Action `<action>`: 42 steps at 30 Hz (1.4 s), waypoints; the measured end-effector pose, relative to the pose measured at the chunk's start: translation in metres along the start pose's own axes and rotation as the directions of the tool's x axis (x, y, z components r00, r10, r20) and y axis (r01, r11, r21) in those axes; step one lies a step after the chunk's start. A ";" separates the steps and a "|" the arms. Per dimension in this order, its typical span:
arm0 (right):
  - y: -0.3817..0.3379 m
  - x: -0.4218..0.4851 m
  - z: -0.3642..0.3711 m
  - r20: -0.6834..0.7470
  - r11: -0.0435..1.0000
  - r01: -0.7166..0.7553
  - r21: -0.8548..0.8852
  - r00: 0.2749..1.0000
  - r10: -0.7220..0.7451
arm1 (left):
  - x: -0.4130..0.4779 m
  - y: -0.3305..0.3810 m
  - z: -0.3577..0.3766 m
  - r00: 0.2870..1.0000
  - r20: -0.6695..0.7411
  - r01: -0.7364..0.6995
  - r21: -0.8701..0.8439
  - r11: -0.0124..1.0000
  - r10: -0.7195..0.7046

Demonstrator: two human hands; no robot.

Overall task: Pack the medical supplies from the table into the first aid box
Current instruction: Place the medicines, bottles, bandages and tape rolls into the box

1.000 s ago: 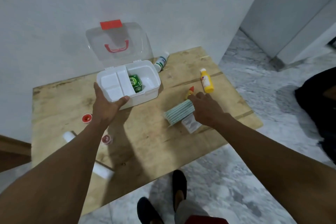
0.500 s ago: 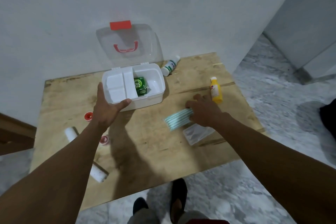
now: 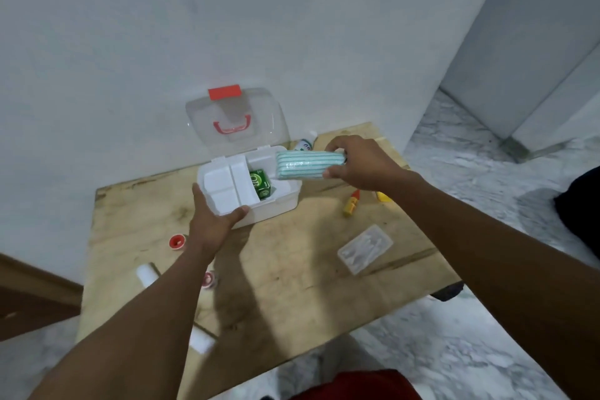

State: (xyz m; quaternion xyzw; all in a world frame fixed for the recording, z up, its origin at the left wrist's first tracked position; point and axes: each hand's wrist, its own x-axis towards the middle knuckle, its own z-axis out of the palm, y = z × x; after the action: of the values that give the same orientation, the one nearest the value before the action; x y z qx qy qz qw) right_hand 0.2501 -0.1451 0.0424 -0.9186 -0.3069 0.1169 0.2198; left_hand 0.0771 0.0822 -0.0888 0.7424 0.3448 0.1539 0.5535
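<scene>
Lifted off the table since 0.5 s ago, the striped green-and-white pack (image 3: pixel 308 165) now hangs in the air over the right rim of the first aid box (image 3: pixel 276 204), pinched at its right end between the thumb and fingers of the right hand (image 3: pixel 363 162). Before, that hand lay flat on the pack near the middle of the table (image 3: pixel 292 269). The left hand (image 3: pixel 211 221) has stayed where it was — wrapped around the box's near-left corner, thumb along the front wall, steadying it.

The box sits toward the far edge of the table, its clear lid (image 3: pixel 237 120) standing open against the wall, red latch at the top. Inside, a white divided tray fills the left part; a green carton (image 3: pixel 260 184) stands in the right compartment, just below the pack's left end.

On the table to the right of the box lies a small yellow bottle with a red cap (image 3: pixel 351 204); another yellow object shows just beyond it, mostly hidden by the right forearm. A clear flat case (image 3: pixel 365 248) rests nearer the right edge. Behind the box, a white bottle with green print (image 3: pixel 305 143) lies by the far edge. Near the left edge sit 2 small red-and-white caps (image 3: pixel 177 241) and a white roll (image 3: pixel 147 274); another white roll (image 3: pixel 201 339) lies by the near edge, partly under the left forearm.
</scene>
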 end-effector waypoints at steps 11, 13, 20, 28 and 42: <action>-0.044 0.058 0.044 0.143 0.903 0.164 -0.397 0.983 -0.115 | -0.004 0.000 0.003 0.994 -0.078 -0.073 -0.005 0.997 0.073; -0.053 0.070 0.056 0.209 0.872 0.226 -0.433 0.967 -0.146 | -0.005 -0.001 0.004 0.992 -0.098 -0.083 -0.007 0.997 0.082; -0.053 0.106 0.116 0.470 0.895 0.304 -0.326 0.874 -0.126 | -0.002 -0.004 0.006 0.992 -0.113 -0.059 -0.027 0.998 0.056; -0.055 0.122 0.150 0.539 0.968 0.168 -0.188 0.841 -0.041 | 0.001 -0.013 0.008 0.992 -0.129 0.009 -0.020 1.000 -0.012; -0.056 0.104 0.137 0.416 0.981 0.153 -0.120 0.905 -0.091 | -0.002 -0.006 0.009 0.991 -0.132 -0.026 -0.020 0.999 0.023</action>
State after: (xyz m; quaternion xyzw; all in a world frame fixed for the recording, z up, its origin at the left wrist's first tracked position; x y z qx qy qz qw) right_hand 0.2556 0.0043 -0.0593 -0.8667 -0.4109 0.2689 0.0879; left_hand 0.0788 0.0752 -0.0972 0.7288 0.3697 0.2129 0.5356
